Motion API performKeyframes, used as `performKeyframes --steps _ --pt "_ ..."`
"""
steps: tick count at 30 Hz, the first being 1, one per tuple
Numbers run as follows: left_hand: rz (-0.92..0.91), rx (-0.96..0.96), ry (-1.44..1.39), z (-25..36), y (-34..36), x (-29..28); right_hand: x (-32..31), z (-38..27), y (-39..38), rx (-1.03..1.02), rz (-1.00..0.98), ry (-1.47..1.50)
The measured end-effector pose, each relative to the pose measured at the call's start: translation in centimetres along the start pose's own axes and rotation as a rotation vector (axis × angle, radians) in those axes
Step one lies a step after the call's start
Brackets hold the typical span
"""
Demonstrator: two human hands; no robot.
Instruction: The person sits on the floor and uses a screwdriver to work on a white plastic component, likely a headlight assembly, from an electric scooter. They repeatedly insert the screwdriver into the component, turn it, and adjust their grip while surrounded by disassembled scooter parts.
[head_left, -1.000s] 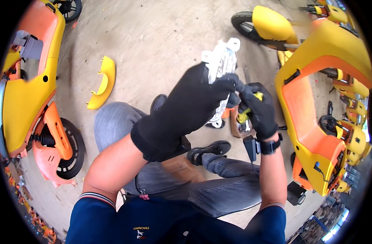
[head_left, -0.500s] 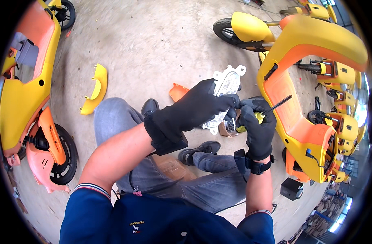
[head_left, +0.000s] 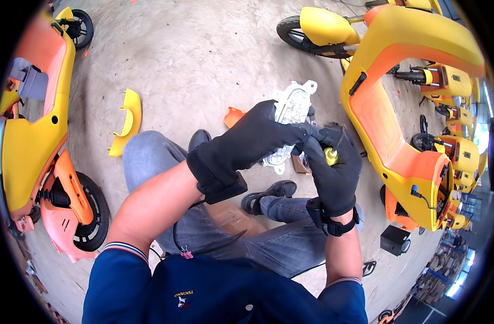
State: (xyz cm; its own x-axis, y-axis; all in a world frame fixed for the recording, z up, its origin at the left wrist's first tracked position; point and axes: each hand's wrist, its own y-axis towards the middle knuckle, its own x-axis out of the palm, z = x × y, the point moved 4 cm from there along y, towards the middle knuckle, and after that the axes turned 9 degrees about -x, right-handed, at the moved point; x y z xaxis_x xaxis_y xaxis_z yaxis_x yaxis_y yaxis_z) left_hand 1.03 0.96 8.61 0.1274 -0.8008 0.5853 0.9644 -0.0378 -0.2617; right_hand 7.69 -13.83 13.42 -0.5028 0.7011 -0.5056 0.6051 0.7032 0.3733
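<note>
My left hand (head_left: 252, 135), in a black glove, is closed around a silver-and-clear scooter lamp unit (head_left: 294, 106) with white mounting tabs. The lamp is tilted, its upper end showing above the fingers and its lower end below them. My gloved right hand (head_left: 337, 174) grips a screwdriver (head_left: 331, 156) by its yellow handle, the dark shaft slanting up and away from the lamp. The fingertips of both hands meet at the lamp's right side. What they pinch there, if anything, is hidden.
A yellow-orange scooter body (head_left: 384, 127) stands close on the right, another (head_left: 34, 146) on the left. A curved yellow panel (head_left: 131, 121) and an orange piece (head_left: 233, 116) lie on the floor. A black box (head_left: 394, 240) sits at lower right. Several more scooters line the far right.
Both hands and the lamp have shifted slightly left. The right hand has turned, bringing the screwdriver shaft from pointing up-right to nearly upright. The view has moved a little.
</note>
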Motion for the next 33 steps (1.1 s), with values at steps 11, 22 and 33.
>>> performKeyframes --steps 11,22,33 --pt "0.049 -0.049 0.062 -0.1 0.2 0.0 0.1 -0.1 -0.1 -0.01 -0.006 -0.055" --pt "0.027 -0.041 0.051 0.0 0.2 0.2 0.0 -0.8 -0.2 0.068 0.009 0.113" --pt "0.02 -0.073 -0.071 -1.0 0.6 -0.5 -0.2 0.3 -0.9 0.273 0.087 0.302"
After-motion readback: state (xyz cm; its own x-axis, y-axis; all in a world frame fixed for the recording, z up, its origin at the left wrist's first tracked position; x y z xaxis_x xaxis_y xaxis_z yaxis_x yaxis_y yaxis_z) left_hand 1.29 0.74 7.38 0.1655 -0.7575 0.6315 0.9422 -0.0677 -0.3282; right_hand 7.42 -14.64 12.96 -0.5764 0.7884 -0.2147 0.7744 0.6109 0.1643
